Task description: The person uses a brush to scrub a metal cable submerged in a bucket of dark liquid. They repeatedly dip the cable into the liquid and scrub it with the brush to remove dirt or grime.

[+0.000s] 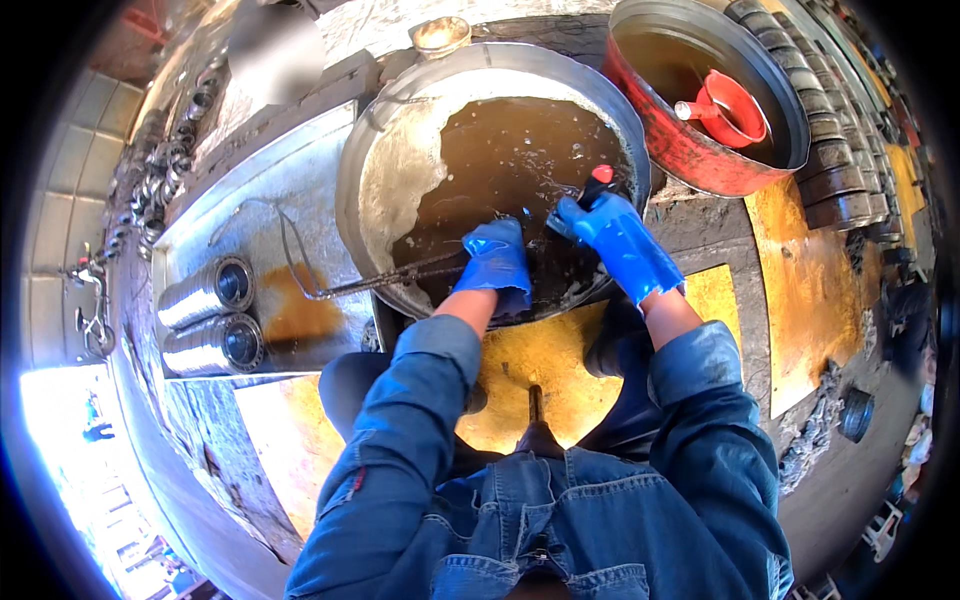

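A wide round metal tub [362, 130] in front of me holds brown liquid [520, 150], with pale foam along its left side. Both of my hands wear blue gloves. My left hand [497, 257] is closed low over the liquid; whatever its fingers grip is hidden. A bent dark metal rod [375, 282] crosses the tub's left rim and reaches this glove. To the right, my right hand [618, 238] wraps around a tool with a red-and-black handle [601, 176]. Its red end points up and away, and its working end is hard to make out by the fingers.
Two ribbed metal cylinders [205, 293] lie on a metal tray [325, 145] at left. A red tub [660, 150] at upper right holds liquid and a red dipper [735, 108]. A small bowl [442, 37] stands behind the tub. Stacked metal rings [838, 160] line the right.
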Demonstrator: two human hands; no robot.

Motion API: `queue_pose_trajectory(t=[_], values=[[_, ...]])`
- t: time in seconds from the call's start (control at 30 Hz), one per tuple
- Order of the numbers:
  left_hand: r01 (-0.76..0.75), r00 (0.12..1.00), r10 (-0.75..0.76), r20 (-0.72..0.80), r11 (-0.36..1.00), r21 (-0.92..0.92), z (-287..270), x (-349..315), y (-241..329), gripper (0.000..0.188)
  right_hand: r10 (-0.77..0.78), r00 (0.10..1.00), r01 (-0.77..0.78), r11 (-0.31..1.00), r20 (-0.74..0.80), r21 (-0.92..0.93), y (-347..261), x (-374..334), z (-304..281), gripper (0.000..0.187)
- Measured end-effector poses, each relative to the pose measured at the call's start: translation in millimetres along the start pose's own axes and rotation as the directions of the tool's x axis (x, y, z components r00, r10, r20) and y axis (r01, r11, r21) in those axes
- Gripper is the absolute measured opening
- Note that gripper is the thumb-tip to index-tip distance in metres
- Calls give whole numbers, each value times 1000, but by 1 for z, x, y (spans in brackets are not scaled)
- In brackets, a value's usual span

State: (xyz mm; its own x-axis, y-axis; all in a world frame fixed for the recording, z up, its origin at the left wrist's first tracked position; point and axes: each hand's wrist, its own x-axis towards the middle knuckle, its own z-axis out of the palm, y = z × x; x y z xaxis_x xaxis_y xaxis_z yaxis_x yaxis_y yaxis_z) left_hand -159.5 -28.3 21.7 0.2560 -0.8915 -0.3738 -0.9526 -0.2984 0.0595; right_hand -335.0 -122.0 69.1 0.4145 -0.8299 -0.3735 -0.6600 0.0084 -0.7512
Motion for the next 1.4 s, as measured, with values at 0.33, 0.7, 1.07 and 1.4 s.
queue_pose_trajectory(t=[0.33,0.7,1.07,1.4], values=[[-74,991,99,95,967,-243,-22,-7,-38,36,-27,996,8,975,-83,-223,-13,17,-8,53],[-95,989,122,79,955,-282,-30,-74,-183,44,-171,975,38,762,144,647,-87,-39,49,41],[28,975,90,202,855,-517,-44,-75,-187,43,-65,989,14,938,136,346,-91,-24,100,35],[-18,983,100,152,885,-465,-49,-69,-172,41,-127,971,146,986,-201,82,-16,48,83,29]])
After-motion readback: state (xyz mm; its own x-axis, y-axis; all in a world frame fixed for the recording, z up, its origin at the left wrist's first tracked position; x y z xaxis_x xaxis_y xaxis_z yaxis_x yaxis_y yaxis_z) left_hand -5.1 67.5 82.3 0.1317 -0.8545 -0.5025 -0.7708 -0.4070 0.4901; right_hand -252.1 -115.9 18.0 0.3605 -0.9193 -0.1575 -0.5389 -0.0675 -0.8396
